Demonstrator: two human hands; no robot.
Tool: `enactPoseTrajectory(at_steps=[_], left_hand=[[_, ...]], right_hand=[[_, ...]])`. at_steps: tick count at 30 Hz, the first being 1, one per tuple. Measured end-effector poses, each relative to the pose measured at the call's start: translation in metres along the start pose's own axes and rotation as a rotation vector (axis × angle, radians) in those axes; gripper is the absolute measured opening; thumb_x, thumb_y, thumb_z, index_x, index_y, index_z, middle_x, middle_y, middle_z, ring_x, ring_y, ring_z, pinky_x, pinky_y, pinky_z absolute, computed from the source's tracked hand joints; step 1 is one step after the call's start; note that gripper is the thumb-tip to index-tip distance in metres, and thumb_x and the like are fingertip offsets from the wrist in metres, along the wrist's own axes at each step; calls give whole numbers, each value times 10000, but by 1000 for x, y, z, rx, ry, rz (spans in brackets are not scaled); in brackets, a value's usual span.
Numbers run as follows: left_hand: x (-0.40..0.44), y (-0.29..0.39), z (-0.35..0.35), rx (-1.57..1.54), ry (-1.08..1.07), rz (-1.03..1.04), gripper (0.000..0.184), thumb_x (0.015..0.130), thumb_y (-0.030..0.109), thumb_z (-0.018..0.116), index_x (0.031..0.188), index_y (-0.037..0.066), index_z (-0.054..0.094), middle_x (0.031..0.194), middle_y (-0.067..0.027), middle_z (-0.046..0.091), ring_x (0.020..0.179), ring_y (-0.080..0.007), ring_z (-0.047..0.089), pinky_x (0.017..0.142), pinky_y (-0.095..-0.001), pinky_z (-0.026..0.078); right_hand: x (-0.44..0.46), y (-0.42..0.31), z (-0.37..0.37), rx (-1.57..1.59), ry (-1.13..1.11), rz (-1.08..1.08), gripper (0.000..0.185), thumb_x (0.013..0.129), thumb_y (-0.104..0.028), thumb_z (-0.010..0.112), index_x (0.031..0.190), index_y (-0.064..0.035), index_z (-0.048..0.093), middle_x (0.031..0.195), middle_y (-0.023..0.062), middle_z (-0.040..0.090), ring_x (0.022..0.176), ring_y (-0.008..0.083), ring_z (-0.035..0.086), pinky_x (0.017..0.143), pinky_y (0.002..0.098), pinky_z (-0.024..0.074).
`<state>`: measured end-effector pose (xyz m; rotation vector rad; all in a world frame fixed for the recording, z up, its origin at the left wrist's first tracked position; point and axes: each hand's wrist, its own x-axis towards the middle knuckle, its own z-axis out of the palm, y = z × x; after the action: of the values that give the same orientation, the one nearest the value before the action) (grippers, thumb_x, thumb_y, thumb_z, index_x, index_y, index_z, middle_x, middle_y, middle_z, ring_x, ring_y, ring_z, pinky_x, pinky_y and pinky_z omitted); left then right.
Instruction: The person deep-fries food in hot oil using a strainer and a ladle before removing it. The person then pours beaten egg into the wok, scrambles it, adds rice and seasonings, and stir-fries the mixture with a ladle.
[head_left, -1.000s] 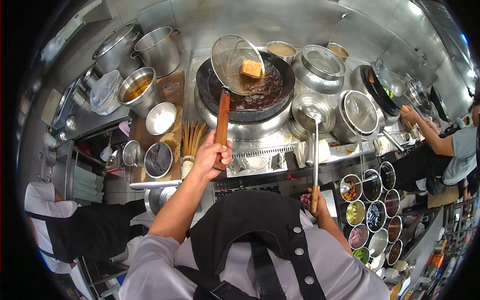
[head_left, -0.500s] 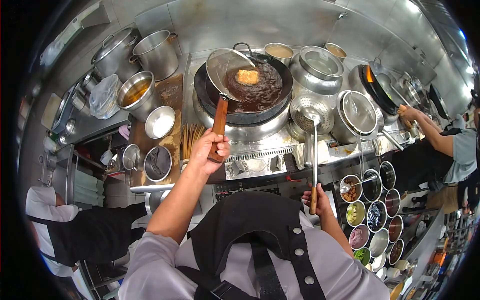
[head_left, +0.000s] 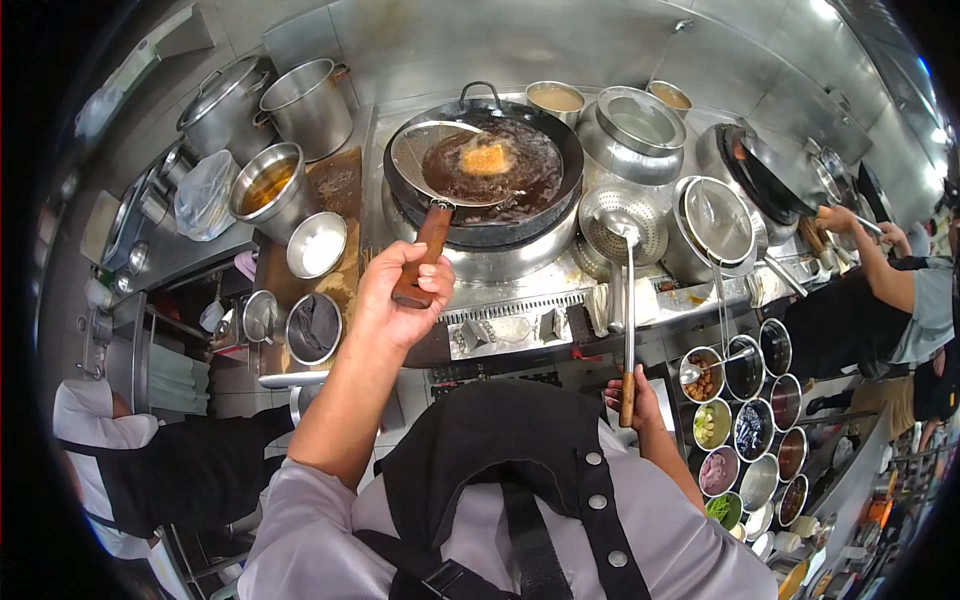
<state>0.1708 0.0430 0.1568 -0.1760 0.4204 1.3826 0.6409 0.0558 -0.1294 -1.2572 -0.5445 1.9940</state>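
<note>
My left hand (head_left: 404,290) is closed round the thick wooden handle of a wire-mesh strainer (head_left: 418,165). The strainer's mesh reaches over the left side of a black wok (head_left: 577,190), its front rim down at the dark, bubbling oil (head_left: 540,165). Inside the wok, a golden-brown block of food (head_left: 485,158) sits in foam beside the mesh; I cannot tell whether the mesh is under it. Low on the right, my right hand (head_left: 645,397) has its fingers round the wooden end of a long ladle (head_left: 630,290). The ladle's bowl rests in a perforated skimmer (head_left: 600,205).
Steel pots (head_left: 305,110) and a pot of amber liquid (head_left: 270,185) stand left. Another strainer (head_left: 718,220) lies over a pot on the right. Several ingredient bowls (head_left: 712,425) line my right side. A co-worker's arm (head_left: 880,265) handles a second wok (head_left: 770,180); another person (head_left: 150,460) stands left.
The strainer has dropped lower and lies flatter in the wok, my left hand moving slightly down and left. More foam surrounds the block. The co-worker's wok is tilted differently, its bright flame gone.
</note>
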Motion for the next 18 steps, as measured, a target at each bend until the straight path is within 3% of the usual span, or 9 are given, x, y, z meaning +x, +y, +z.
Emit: enactPoseTrajectory(at_steps=[3,4,9,13,15,17,18], left_hand=[[-23,-11,27,-4,-49,75,348,888,61,609,1112,-132,426,939,-133,482,729,-164,540,584,-270,505],[-22,-8,25,-19,-88,66,476,896,68,599,1258,-171,404,1006,-172,481,746,-160,541,620,-256,532],[15,19,-5,-26,-84,62,461,895,86,612,1217,-164,395,983,-169,489,748,-166,552,626,-267,531],[29,13,-32,28,-7,101,406,894,82,614,1200,-116,436,937,-150,528,745,-176,563,606,-274,518],[32,7,-44,154,-6,141,380,897,76,609,1216,-69,461,995,-177,562,751,-176,569,605,-276,518],[38,7,-56,176,-21,157,352,900,72,603,1213,-37,483,1043,-203,578,755,-177,573,607,-279,520],[39,7,-58,158,-25,155,304,905,69,594,1181,-8,490,1024,-198,592,743,-190,583,610,-294,524]], right_hand=[[2,5,-4,55,37,-2,616,992,-656,473,1269,-112,555,979,127,672,862,273,681,716,400,568],[4,8,-6,69,78,20,587,992,-658,472,1220,-126,571,938,122,669,831,271,676,690,399,562],[22,35,-35,169,69,96,445,999,-602,509,1096,-175,588,812,95,641,714,254,644,600,393,528],[22,72,-65,-52,135,142,293,965,-473,592,995,-181,602,765,76,596,633,243,597,544,380,490],[3,90,-75,-946,76,-126,359,948,-476,598,1072,-147,669,860,140,672,742,327,663,644,430,543],[63,189,-186,-1572,144,-146,495,925,-479,617,1224,-89,675,1016,201,718,942,394,687,830,436,558],[63,201,-200,-1657,91,-117,506,924,-480,618,1236,-85,669,1032,203,716,960,397,682,846,431,553]])
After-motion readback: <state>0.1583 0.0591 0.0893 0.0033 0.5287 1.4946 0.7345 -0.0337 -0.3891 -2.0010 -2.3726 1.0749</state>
